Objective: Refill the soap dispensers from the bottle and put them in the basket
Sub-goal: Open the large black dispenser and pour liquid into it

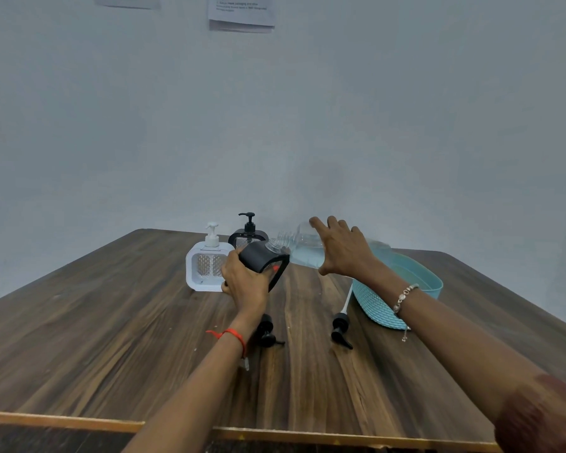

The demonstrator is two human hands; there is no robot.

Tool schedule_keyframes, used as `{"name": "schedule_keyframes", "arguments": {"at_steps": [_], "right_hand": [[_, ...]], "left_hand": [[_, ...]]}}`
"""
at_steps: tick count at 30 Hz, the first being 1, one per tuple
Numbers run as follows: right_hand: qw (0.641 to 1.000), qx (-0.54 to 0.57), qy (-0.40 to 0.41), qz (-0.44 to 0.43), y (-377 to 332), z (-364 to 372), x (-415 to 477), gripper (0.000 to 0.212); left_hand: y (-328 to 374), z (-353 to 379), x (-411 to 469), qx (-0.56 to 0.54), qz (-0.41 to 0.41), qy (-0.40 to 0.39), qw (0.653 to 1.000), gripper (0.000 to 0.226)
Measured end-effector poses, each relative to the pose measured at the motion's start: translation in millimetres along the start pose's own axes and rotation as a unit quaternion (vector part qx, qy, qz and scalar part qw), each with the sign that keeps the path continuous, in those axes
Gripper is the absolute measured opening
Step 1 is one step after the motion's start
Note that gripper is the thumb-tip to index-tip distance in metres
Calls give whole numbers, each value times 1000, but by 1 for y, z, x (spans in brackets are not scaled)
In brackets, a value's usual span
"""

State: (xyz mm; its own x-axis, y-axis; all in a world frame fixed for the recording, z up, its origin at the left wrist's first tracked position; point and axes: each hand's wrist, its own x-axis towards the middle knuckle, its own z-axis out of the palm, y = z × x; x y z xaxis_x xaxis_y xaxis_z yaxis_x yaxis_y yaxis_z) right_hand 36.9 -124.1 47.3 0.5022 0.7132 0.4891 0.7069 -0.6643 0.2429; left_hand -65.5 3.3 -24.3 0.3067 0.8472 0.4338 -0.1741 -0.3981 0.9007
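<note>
Head view shows the left hand (pixel 245 282) wrapped round a black-framed clear soap dispenser (pixel 262 256), which is held above the dark wooden tabletop (pixel 111 322). The dispenser is tipped so that its long axis leans to the right, and its open threaded neck points up and right. The right hand (pixel 343 248) grasps a clear plastic bottle (pixel 304 251) from above, fingers curled over its body. That bottle lies almost level, its long axis running left to right. Its ribbed open mouth points left and sits just beside the dispenser's neck, and pale blue liquid pools along its lower side. Beyond the right wrist a teal oval basket (pixel 433 284) with a woven pattern rests on the tabletop. A white square soap dispenser (pixel 206 268) and a black soap dispenser (pixel 249 235) stand upright further back, pumps on. Two loose black pump heads (pixel 340 328) lie on the tabletop near the forearms, one trailing a white tube.
</note>
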Motion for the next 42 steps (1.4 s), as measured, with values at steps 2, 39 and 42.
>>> {"name": "schedule_keyframes", "arguments": {"at_steps": [2, 39, 42], "right_hand": [[1000, -1, -1, -1, 0, 0, 0, 97], [1000, -6, -16, -8, -6, -5, -1, 97], [1000, -5, -16, -9, -6, -6, -2, 98]], "left_hand": [[0, 0, 0, -1, -4, 0, 1000, 55], [2, -9, -4, -7, -36, -18, 999, 63], [2, -9, -5, -8, -38, -19, 999, 63]]}}
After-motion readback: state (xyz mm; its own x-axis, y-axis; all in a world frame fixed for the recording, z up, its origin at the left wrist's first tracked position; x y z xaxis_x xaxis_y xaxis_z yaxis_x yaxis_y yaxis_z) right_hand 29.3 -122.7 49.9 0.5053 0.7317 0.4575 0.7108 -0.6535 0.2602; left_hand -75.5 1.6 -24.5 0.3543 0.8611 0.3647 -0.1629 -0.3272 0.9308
